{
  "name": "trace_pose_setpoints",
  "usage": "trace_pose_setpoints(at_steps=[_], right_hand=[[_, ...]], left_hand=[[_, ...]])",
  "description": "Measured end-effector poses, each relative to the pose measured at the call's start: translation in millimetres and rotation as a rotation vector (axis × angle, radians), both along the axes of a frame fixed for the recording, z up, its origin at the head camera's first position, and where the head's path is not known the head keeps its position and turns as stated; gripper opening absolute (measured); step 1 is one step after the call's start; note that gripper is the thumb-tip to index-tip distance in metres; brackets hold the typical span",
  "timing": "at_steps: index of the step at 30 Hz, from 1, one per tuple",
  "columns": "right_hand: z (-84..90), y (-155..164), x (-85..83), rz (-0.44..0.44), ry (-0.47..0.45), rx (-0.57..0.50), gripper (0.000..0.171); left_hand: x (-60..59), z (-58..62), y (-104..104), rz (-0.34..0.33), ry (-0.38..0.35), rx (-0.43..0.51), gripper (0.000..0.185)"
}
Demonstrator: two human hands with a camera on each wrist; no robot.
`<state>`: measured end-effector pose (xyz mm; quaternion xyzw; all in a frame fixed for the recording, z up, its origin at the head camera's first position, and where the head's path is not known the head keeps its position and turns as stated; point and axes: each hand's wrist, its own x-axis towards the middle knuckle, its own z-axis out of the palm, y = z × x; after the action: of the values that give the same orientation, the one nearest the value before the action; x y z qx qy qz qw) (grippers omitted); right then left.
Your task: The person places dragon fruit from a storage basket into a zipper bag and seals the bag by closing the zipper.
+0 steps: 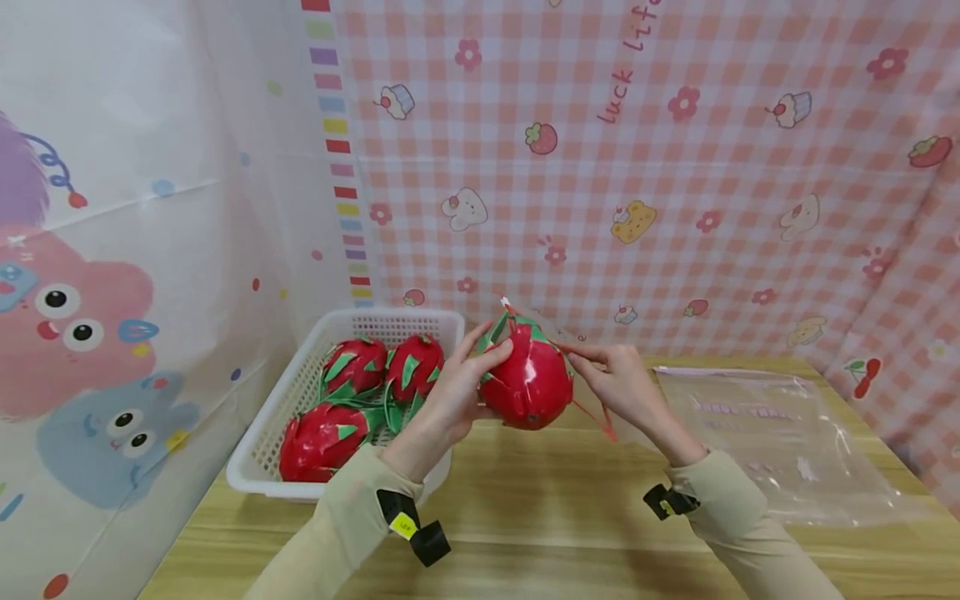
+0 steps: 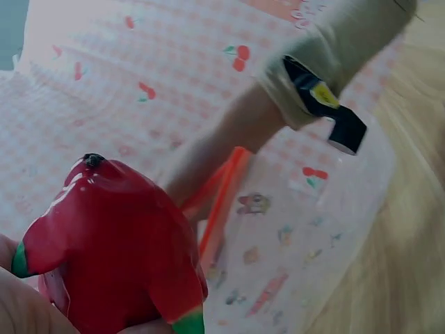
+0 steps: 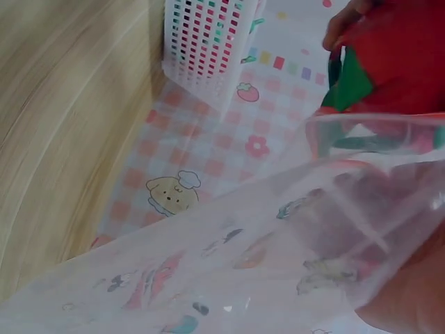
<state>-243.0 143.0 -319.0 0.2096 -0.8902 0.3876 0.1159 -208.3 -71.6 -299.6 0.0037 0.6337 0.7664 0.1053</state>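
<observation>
Left grip clutches dragon fruit just right of basket; right grip pinches clear bag against fruit

Clear printed bag before a red fruit

The bag filled the lower frame; behind it sat the red, green-leafed fruit, fingertips on it, and a white basket stood above the wooden desk.
</observation>
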Motion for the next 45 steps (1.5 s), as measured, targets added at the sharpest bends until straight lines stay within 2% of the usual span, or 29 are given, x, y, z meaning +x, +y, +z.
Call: trace_pose_setpoints(at_steps=[5,11,16,18,23,29,35,40,45], right_hand=[[2.5,0,0.1,-0.069,-0.006,0.009,0.027],[3.4,0,-0.9,-0.141,-0.003,-0.056,0.028],[2.4,-2,-0.2,-0.148,-0.01,-0.107,0.029],[2.5,-3,0.7,-0.143,-0.01,-0.127,0.029],[6.0,-7,3.2,-0.153,-0.023,-0.181,0.031],[11.8,-11,6.6,-0.171,-0.076,-0.285,0.032],[14.0,-15,8.4,-0.183,-0.102,-0.413,0.033],[14.1,-15,6.1,-0.25,-0.007,-0.378,0.029],[13.4,-15,4.3,-0.289,0.063,-0.389,0.026]], left_hand=[[-0.5,5.8,-4,0.026,-0.015,0.075,0.066],[1.0,3.5,-2,0.075,0.018,0.112,0.079],[-0.4,0.2,6,0.061,0.048,0.229,0.057],[-2.0,-0.1,9,0.091,0.063,0.274,0.049],[-7.0,-2.0,21,0.231,0.115,0.312,0.049],[-11.8,-9.8,39,0.29,0.156,0.31,0.055],[-10.6,-19.8,50,0.319,0.207,0.22,0.061],[-8.3,-26.6,58,0.332,0.263,0.1,0.059],[-7.1,-29.2,65,0.376,0.374,-0.02,0.057]])
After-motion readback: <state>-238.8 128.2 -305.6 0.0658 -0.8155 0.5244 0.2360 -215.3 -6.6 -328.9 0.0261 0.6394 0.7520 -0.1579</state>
